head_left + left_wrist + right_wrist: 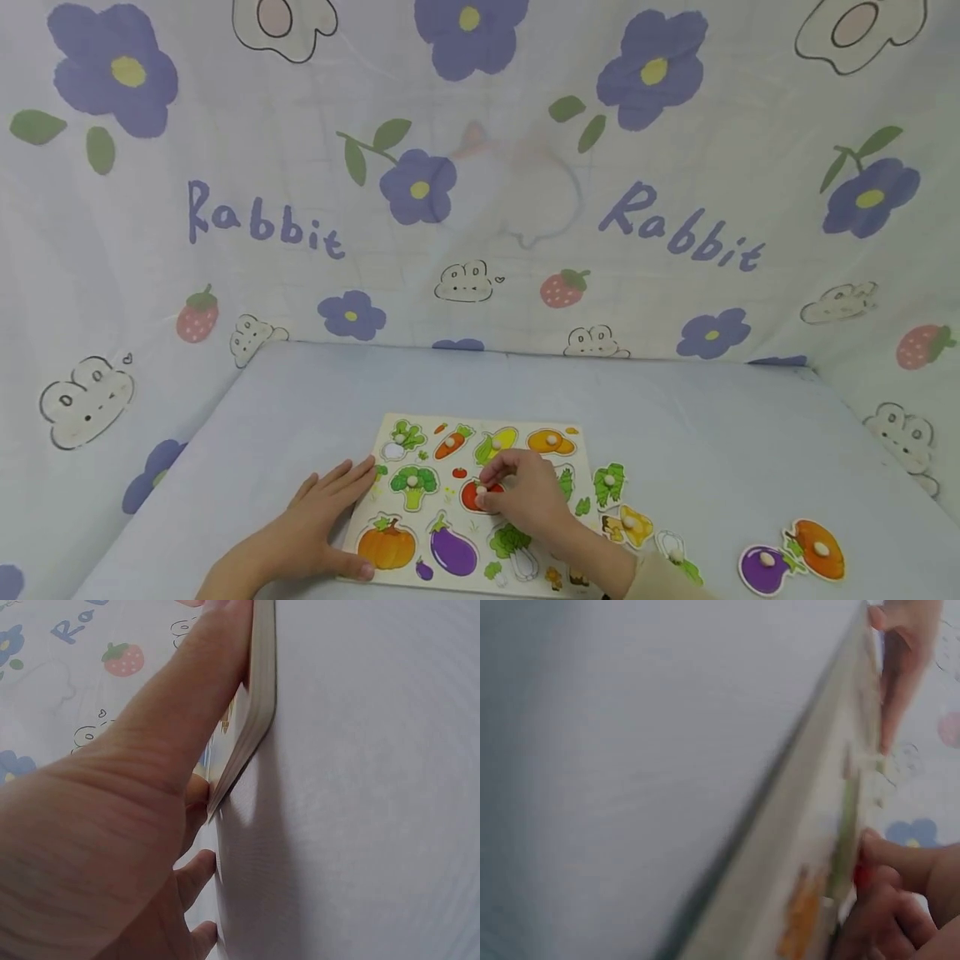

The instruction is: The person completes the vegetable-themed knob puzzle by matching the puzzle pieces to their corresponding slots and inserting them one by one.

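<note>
A wooden peg puzzle board (442, 423) with pictured vegetables lies flat on the table. My right hand (528, 492) reaches over its middle and pinches the knob of a red tomato piece (470, 497), which sits at the tomato picture. In the right wrist view the tomato shows as a blurred red patch (863, 876) by the fingertips. At the board's left side is my left hand (311, 529), fingers spread and nearly straight. Its fingertips touch the left edge, and its thumb (202, 667) rests along the front edge near the corner.
Knobbed carrot (452, 443) and broccoli (413, 482) pieces sit in the board. Pumpkin (387, 546) and eggplant (453, 550) pictures show no knobs. Right of the board lie loose green leafy (609, 487), mushroom (634, 526), cabbage (677, 557), eggplant (762, 571) and pumpkin (819, 549) pieces.
</note>
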{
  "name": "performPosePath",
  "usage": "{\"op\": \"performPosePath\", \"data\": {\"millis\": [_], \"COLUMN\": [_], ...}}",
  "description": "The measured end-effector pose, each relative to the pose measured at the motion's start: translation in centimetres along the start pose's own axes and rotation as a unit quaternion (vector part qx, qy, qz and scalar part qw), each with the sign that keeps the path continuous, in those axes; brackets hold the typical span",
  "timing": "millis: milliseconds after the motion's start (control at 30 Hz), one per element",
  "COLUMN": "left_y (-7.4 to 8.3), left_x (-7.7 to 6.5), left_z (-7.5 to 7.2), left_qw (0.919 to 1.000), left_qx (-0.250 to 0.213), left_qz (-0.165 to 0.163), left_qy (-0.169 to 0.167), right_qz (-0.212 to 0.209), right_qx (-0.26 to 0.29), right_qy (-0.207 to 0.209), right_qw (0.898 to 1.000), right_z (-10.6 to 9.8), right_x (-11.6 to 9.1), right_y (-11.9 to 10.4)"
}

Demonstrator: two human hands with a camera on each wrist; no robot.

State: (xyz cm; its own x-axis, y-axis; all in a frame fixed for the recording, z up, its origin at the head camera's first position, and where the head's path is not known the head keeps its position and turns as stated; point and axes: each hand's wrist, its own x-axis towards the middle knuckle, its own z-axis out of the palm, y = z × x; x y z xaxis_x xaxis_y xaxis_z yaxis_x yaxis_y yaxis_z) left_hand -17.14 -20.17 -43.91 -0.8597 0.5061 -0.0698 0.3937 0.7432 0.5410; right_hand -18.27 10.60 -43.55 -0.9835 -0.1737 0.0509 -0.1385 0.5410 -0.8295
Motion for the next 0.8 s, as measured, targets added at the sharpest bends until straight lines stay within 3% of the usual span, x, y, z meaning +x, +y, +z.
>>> {"op": "performPosePath", "data": {"millis": [100, 200, 367, 467, 600, 800], "left_y": [-0.1, -0.1, -0.2, -0.2, -0.2, -0.1], "left_x": [-0.3, -0.3, -0.2, -0.2, -0.2, -0.3], "left_z": [-0.1, -0.1, 0.0, 0.1, 0.0, -0.3], "left_qw": [1.0000, 1.0000, 1.0000, 0.9999, 0.9999, 1.0000], "left_qx": [0.002, 0.001, -0.002, -0.003, -0.007, -0.007], "left_qz": [0.002, 0.002, 0.008, 0.015, 0.012, 0.001], "left_qy": [0.002, 0.000, 0.001, -0.004, -0.004, -0.005], "right_qz": [-0.028, -0.057, -0.104, -0.100, -0.084, -0.061], "right_qx": [-0.013, -0.032, -0.010, 0.015, 0.032, 0.017], "right_qy": [-0.034, -0.080, -0.152, -0.177, -0.196, -0.168], "right_qw": [0.999, 0.995, 0.983, 0.979, 0.976, 0.984], "right_z": [-1.5, -5.0, -12.0, -14.6, -15.9, -15.7], "right_x": [-0.2, -0.6, -0.7, -0.7, -0.4, 0.2], "right_y": [0.1, 1.0, 4.7, 6.8, 8.5, 9.3]}}
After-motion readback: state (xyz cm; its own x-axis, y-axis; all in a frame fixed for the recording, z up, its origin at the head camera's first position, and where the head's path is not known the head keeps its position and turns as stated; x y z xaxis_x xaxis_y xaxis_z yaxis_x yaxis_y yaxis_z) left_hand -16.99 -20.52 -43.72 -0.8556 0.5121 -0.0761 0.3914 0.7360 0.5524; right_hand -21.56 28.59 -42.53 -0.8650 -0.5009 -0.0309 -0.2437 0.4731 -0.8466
